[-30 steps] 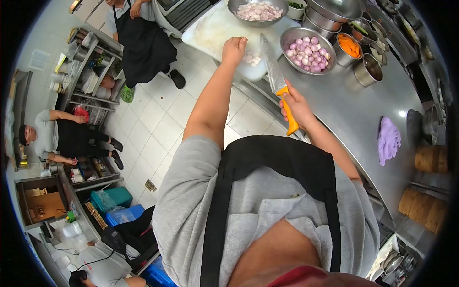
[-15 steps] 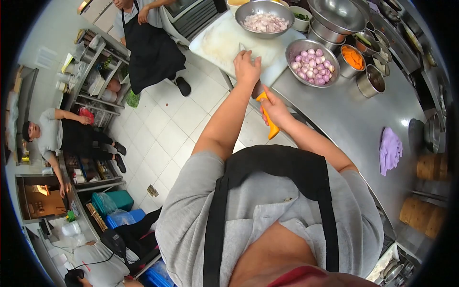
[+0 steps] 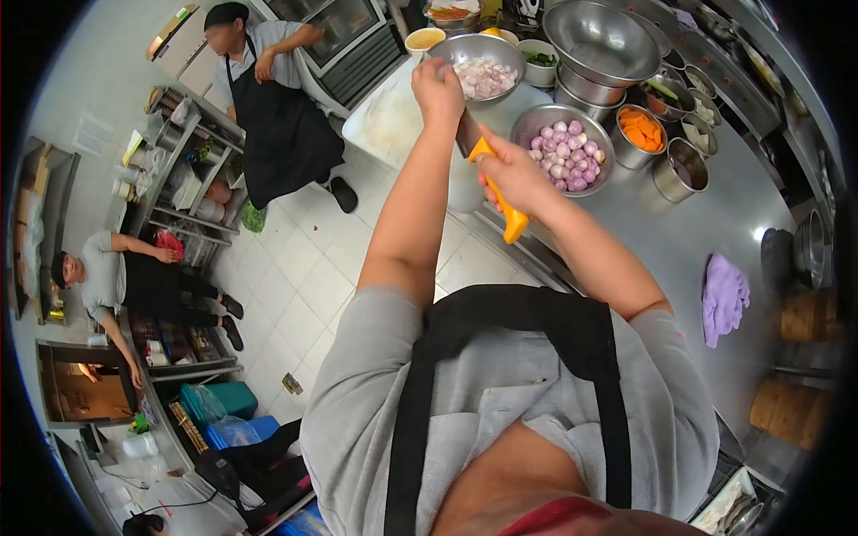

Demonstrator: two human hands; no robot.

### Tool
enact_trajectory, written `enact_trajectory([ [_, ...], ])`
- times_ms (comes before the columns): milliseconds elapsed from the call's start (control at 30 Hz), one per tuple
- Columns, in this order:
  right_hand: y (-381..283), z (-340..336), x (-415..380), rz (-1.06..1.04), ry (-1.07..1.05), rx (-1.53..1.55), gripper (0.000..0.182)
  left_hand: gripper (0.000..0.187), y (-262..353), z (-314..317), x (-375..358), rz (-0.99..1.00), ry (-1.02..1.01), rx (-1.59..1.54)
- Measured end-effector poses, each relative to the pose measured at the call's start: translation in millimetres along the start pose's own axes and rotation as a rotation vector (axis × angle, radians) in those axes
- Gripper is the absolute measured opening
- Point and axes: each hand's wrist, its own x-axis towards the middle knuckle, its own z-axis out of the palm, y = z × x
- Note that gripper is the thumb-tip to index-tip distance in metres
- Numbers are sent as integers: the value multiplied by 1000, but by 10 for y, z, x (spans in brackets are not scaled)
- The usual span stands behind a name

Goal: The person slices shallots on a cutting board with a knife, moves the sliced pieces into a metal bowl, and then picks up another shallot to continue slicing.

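My right hand [image 3: 514, 179] is wrapped round the orange handle of a knife [image 3: 499, 192], whose blade runs up behind my left wrist. My left hand [image 3: 438, 94] is raised at the left rim of a metal bowl of chopped shallots [image 3: 487, 79]. Its fingers are curled in and slightly blurred; what they hold, if anything, is hidden. Under and left of that hand lies a white cutting board [image 3: 380, 125] with wet smears. To the right of the knife stands a metal bowl of whole peeled shallots [image 3: 567, 156].
Right of the shallots are a pot of cut carrots [image 3: 642, 129], a metal pot [image 3: 681, 174] and a large empty bowl [image 3: 603, 40]. A purple cloth [image 3: 724, 299] lies on the steel counter [image 3: 643, 259]. Co-workers, one in a black apron [image 3: 286, 134], stand at left.
My left hand has risen from the cutting board to the rim of the chopped-shallot bowl. My right hand keeps its grip on the knife. The camera view has shifted slightly.
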Motion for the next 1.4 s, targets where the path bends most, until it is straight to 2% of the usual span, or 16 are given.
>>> enact_trajectory([
  [167, -293, -436, -289, -20, 45, -22, 58, 21, 55, 605, 545, -69, 38, -61],
  [267, -265, -689, -563, 13, 101, -25, 57, 32, -55, 889, 673, -252, -255, 48],
  [433, -262, -889, -950, 6, 207, -252, 55, 30, -176, 1184, 852, -245, -355, 189],
  [500, -194, -960, -1008, -11, 210, -228, 55, 34, -315, 1315, 981, 51, -133, 20],
  [633, -31, -980, -990, -134, 233, -144, 56, 31, -119, 1135, 928, -57, -57, -153],
  [700, 84, -1000, -966, -142, 227, -171, 56, 28, -219, 1053, 722, 194, -743, 857],
  [733, 101, -1033, -952, -167, 224, -207, 55, 32, -33, 882, 595, 221, -761, 856],
  [900, 137, -1136, -1086, -169, 246, -89, 54, 34, -364, 1020, 825, 109, -461, 197],
  [933, 143, -1177, -1111, -200, 255, -89, 53, 39, -385, 1001, 873, 28, -674, 246],
  [1033, 129, -1274, -1212, -201, 247, -45, 53, 50, -160, 754, 556, 499, -833, 939],
  [1100, 168, -1337, -1288, -226, 258, -57, 53, 41, 90, 651, 517, 632, -695, 923],
  [1167, 210, -1387, -1368, -321, 329, -1, 50, 29, 199, 669, 467, 552, -447, 542],
  [1200, 273, -1443, -1385, -325, 361, 20, 43, 20, 410, 574, 321, 565, -497, 343],
  [1267, 282, -1531, -1449, -334, 377, 19, 40, 19, 740, 458, -36, 319, -955, 179],
  [1333, 282, -1583, -1509, -343, 393, 16, 37, 18, 958, 375, -378, 375, -1371, 176],
  [1400, 279, -1627, -1553, -336, 404, -25, 38, 21, 875, 479, -734, 498, -1413, 188],
])
